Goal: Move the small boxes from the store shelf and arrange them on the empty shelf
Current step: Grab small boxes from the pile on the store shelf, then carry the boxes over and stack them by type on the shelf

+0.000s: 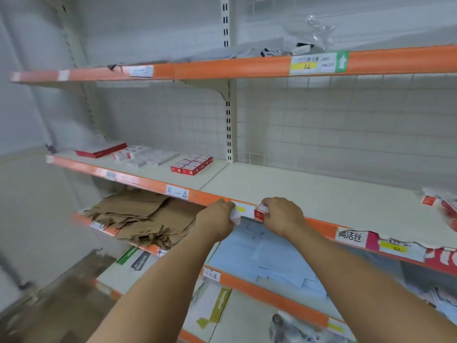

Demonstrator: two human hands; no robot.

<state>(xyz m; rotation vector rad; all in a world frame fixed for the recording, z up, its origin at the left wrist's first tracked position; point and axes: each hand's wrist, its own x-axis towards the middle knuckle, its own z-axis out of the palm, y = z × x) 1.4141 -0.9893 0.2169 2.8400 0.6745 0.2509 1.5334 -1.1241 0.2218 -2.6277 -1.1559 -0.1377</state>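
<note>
Small boxes, red and white, are in both of my hands at the near orange lip of the middle shelf [309, 194]: my right hand [282, 215] curls its fingers over one red-and-white box [261, 212], and my left hand [218, 216] pinches something white [235, 216] that I take for another box, though blur hides its print. More of them sit far left on the same shelf, a tidy red block [191, 164] and a paler row [146, 155] beside a flat red pack [101, 149]. The bare stretch of shelf just beyond my knuckles looks like the place to set these down. My worry is the lip: both boxes hang at the edge, not yet over the board, so a loose pinch or a knock against the orange strip could drop them onto the blue sheets [262, 256] on the shelf below. Rushed placement could also leave them crooked instead of in a row. Writing I can read: a handwritten tag "4—4" [177, 191] on the strip left of my hands, "高洁丝" [350, 235] on a label to the right, and "12" on a yellow tag [306, 66] on the upper shelf. The boxes' own print is too blurred.
</note>
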